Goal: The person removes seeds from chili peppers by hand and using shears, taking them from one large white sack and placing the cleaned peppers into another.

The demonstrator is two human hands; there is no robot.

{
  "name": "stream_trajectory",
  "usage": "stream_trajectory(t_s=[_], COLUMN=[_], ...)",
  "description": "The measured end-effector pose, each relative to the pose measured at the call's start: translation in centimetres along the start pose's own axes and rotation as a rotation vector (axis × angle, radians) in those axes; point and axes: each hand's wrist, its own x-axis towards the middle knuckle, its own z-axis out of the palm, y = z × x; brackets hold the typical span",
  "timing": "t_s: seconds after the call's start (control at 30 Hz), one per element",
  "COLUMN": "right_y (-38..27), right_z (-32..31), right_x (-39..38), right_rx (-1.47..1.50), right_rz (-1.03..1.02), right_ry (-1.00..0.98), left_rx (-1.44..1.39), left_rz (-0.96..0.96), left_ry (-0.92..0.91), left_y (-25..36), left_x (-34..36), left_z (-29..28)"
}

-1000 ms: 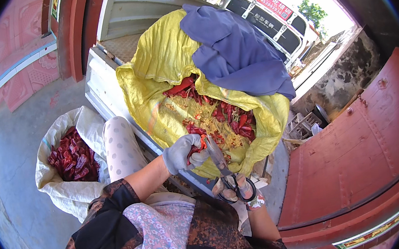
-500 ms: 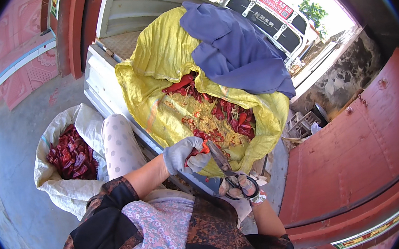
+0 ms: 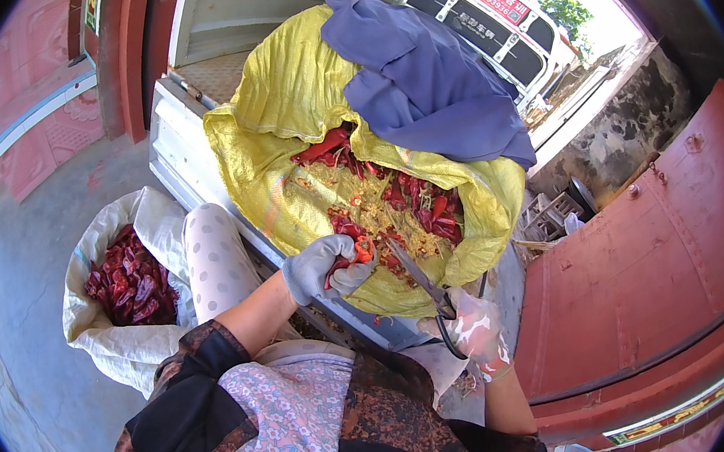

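Clasping a red pepper (image 3: 364,250) in the closed grip of the gloved left hand (image 3: 322,268), above the near edge of the yellow sack (image 3: 263,184). Grasping scissors (image 3: 417,275) by the handles in the right hand (image 3: 476,329), pointing the blades toward the pepper's bright end. Likely light, thin-walled, smooth and easily crushed or torn; possibly more than one pod, too covered to tell. Best held softly around the middle, leaving the bright end exposed

Yellow sack (image 3: 278,75) on cargo bed (image 3: 179,149)
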Motion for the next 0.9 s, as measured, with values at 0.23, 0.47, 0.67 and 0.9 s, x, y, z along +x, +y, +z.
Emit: stream_trajectory(t_s=[0.23, 0.47, 0.67, 0.9], right_y=[-0.3, 0.3, -0.1, 1.1], right_z=[-1.5, -2.0, -1.0, 0.6], right_x=[0.7, 1.3, 1.5, 2.4], right_rx=[-0.464, -0.609, -0.635, -0.041], right_rz=[-0.063, -0.268, -0.207, -0.164], right_ry=[-0.028, 0.161, 0.128, -0.029], left_rx=[0.161, 0.18, -0.02, 0.008], left_rz=[-0.046, -0.087, -0.134, -0.057], left_ry=[0.149, 0.16, 0.121, 0.009], left_y=[0.4, 0.3, 0.2, 0.1], left_x=[0.1, 0.5, 0.5, 0.3], left_z=[2.4, 2.3, 2.5, 2.3])
